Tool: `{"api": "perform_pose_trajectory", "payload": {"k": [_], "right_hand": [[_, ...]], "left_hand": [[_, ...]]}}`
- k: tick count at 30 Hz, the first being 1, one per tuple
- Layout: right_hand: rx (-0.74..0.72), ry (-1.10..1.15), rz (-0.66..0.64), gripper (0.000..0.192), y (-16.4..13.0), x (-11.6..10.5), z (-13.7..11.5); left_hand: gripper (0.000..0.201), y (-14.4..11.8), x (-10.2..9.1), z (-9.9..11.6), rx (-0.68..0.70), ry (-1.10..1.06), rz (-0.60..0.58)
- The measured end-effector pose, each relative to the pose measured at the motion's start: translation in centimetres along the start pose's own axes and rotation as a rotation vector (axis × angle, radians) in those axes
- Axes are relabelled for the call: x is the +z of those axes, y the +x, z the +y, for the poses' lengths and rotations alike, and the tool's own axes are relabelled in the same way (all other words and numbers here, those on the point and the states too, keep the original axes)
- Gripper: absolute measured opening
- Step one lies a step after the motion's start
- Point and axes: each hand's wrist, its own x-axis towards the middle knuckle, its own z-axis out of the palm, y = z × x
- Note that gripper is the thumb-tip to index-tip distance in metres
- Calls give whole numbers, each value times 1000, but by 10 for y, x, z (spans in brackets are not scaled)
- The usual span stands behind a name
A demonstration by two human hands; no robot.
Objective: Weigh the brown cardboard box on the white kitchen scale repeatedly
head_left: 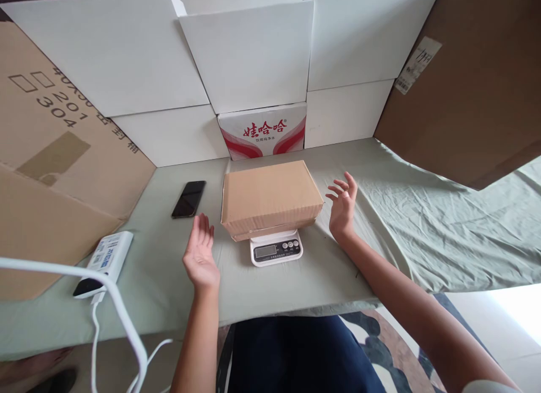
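The person's left hand (201,255) is open, fingers close together, near the black phone (189,199). The right hand (343,210) has a loose, open grip, its fingers a bit bent. Both are apart from the brown cardboard box (273,195), which sits on the white digital scale (276,259) on the worktop (253,291). The box hides the scale's top, and the little screen (265,251) is hard to read.

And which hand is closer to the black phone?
The left hand: it is just beside the phone, toward the person. The right hand is much farther, across the box on its other side.
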Motion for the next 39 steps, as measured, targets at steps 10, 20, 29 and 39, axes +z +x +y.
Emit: {"api": "perform_pose_trajectory", "payload": {"k": [10, 20, 29, 39], "right_hand": [[-35, 19, -209, 58, -12, 4, -2], [-12, 55, -418, 68, -36, 16, -19], [-242, -24, -414, 71, 22, 63, -48], [-105, -11, -449, 79, 48, 94, 25]], "left_hand": [[56, -3, 3, -1, -53, -52, -56], [56, -14, 5, -18, -189, 62, -92], [58, 76, 51, -9, -38, 13, -193], [50, 119, 56, -87, -283, 41, -129]]}}
